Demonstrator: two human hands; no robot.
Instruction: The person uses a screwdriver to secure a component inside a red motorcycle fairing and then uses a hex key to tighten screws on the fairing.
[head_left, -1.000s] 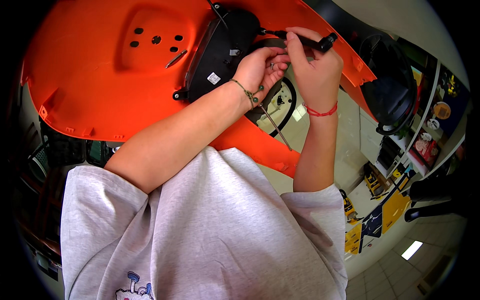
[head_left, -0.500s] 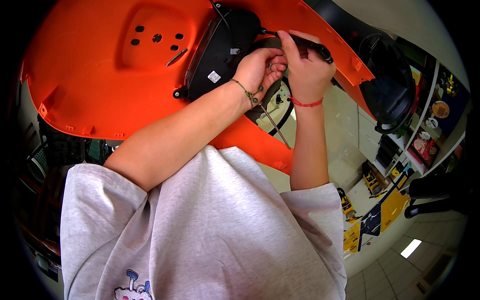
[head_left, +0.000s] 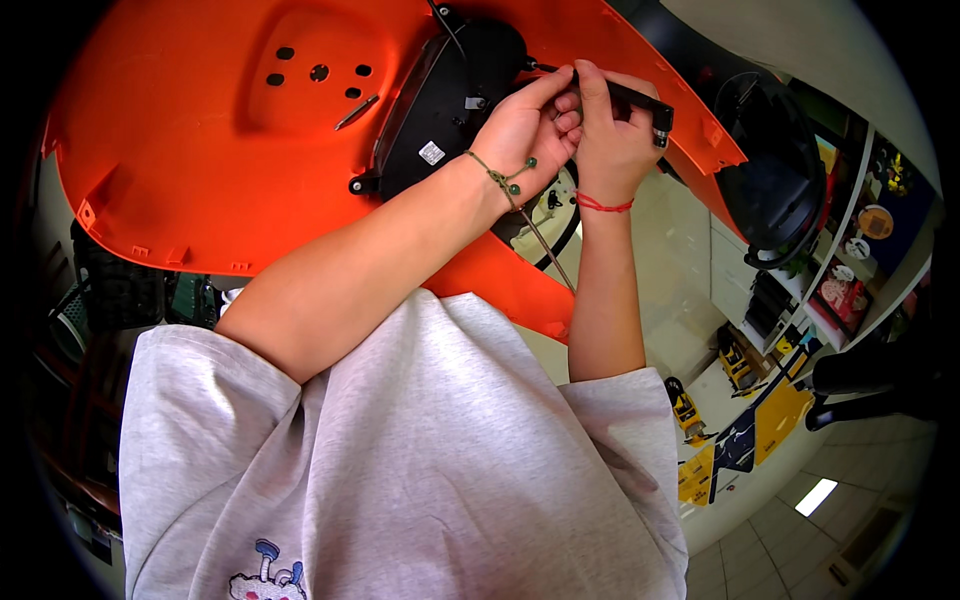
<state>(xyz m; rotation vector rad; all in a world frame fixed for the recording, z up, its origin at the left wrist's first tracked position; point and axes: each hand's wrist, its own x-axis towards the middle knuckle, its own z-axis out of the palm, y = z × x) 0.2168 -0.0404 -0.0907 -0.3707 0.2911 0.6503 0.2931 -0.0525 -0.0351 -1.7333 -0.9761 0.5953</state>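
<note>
My right hand (head_left: 615, 135) is closed round a black angled-handled tool (head_left: 642, 102), whose slim end points left toward a fastener at the black housing's upper right. My left hand (head_left: 525, 130) is beside it, fingers curled, thumb reaching up to the tool's slim end; what its fingertips grip is hidden. The black housing (head_left: 420, 120), with a small white label, is fixed on a large orange plastic panel (head_left: 170, 140). A small silver pen-like item (head_left: 355, 112) rests on the panel. A thin metal rod (head_left: 545, 245) runs down from below my left wrist.
A black glossy curved part (head_left: 770, 160) lies at the panel's right. Shelves (head_left: 840, 270) with small items stand beyond it, with yellow tools (head_left: 735, 360) lower down. Black crates (head_left: 120, 295) sit at the left, and a black object (head_left: 860, 375) juts in at the right.
My right hand has shifted left, and the tool's outer end has swung downward. My left hand has risen slightly, its thumb now stretched up to the tool's slim end.
</note>
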